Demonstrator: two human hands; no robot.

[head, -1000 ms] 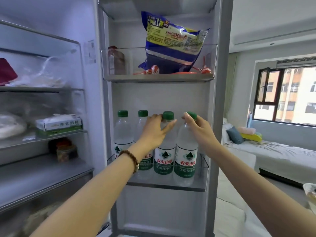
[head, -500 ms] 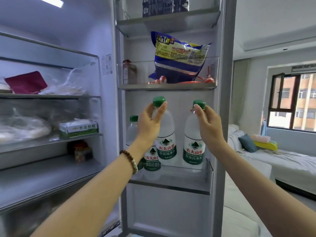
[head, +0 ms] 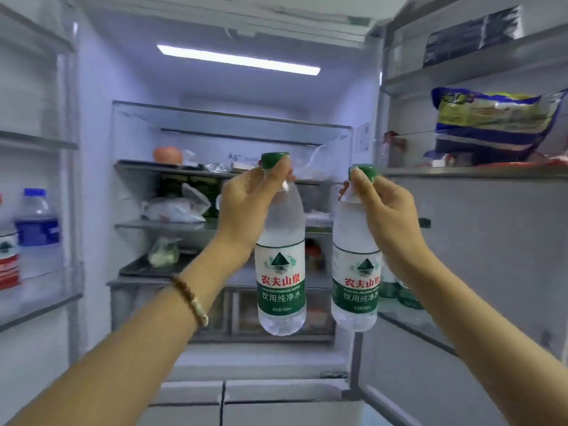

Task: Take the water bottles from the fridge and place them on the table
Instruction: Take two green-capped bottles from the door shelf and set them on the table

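Note:
Two clear water bottles with green caps and green-and-white labels hang in the air in front of the open fridge. My left hand point(head: 246, 207) grips the left water bottle point(head: 281, 281) by its neck and cap. My right hand point(head: 388, 216) grips the right water bottle point(head: 355, 287) the same way. Both bottles are upright and clear of the door shelf. More green-labelled bottles point(head: 407, 295) stand in the right door bin point(head: 412, 324), partly hidden behind my right forearm.
The fridge interior point(head: 215, 229) holds shelves with bags and food. The right door point(head: 491, 241) stands open with a blue-and-yellow bag point(head: 491, 124) on its upper shelf. The left door bin holds a blue-labelled bottle point(head: 37, 229). Drawer fronts point(head: 224, 401) lie below.
Both hands have lifted their bottles out of the right door bin and carried them left, in front of the fridge's middle. The view has turned left toward the interior.

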